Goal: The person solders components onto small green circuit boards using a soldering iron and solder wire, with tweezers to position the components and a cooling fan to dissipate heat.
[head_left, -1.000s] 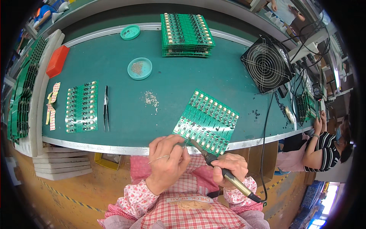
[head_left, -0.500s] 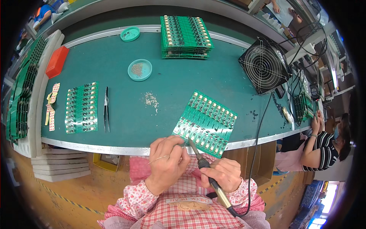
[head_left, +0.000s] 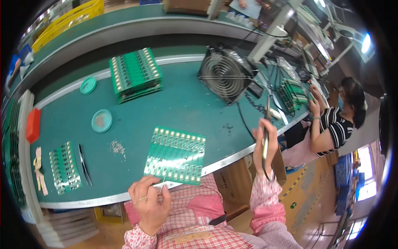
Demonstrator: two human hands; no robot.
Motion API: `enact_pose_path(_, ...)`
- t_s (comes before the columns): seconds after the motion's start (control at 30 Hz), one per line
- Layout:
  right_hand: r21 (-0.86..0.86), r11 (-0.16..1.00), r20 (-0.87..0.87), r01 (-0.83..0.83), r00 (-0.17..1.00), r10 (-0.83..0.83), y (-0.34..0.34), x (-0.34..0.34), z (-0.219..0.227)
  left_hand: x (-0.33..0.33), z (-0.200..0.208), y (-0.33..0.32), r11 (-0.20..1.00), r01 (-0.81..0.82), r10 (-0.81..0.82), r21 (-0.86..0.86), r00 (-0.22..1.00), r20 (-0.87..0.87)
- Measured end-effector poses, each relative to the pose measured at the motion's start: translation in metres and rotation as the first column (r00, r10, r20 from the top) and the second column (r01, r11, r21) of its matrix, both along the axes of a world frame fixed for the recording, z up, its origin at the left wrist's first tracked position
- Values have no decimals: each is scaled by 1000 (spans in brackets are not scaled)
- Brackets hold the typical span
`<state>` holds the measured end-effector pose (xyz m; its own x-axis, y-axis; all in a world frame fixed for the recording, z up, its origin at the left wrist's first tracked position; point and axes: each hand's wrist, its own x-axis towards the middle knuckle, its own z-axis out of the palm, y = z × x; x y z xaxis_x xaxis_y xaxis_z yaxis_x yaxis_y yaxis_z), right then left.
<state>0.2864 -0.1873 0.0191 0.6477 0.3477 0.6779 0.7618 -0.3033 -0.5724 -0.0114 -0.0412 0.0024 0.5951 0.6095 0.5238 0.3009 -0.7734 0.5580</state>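
Note:
A green circuit board panel (head_left: 175, 154) with rows of small white and dark parts lies at the table's front edge, a strip of glare across it. My left hand (head_left: 150, 205) is closed on a thin solder wire (head_left: 141, 200), whose tip reaches the board's lower left edge. Off to the right, away from the board, my right hand (head_left: 269, 143) grips a soldering iron (head_left: 265, 154) held nearly upright, its tip end pointing to the far side. The iron's cord hangs in a loop below that hand.
Around the board are tweezers (head_left: 84, 165), a second panel (head_left: 65, 168), tiny loose parts (head_left: 118, 149), a round dish (head_left: 102, 120), stacked boards (head_left: 136, 74) and a black fan (head_left: 224, 75). A co-worker (head_left: 331, 124) in a striped top sits at the right, holding boards.
My right hand has lifted the soldering iron off the board and carried it far right. The left hand keeps the solder wire beside the board. The whole view has swung to the right.

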Motion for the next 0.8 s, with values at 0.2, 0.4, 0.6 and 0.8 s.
enact_pose_path(0.2,-146,979,242,141,965,-103,15,113,-3,13,-2,-12,995,88,-88,39,996,20)
enact_pose_path(0.4,-368,896,251,249,954,-162,23,174,-27,21,1,-27,985,164,-162,59,986,-35)
enact_pose_path(0.6,-387,896,334,215,939,-81,18,141,-15,23,-10,-28,982,179,-178,57,984,-15)
enact_pose_path(0.8,-323,924,299,205,948,-105,7,102,-4,18,-9,-26,981,185,-184,61,983,-9)
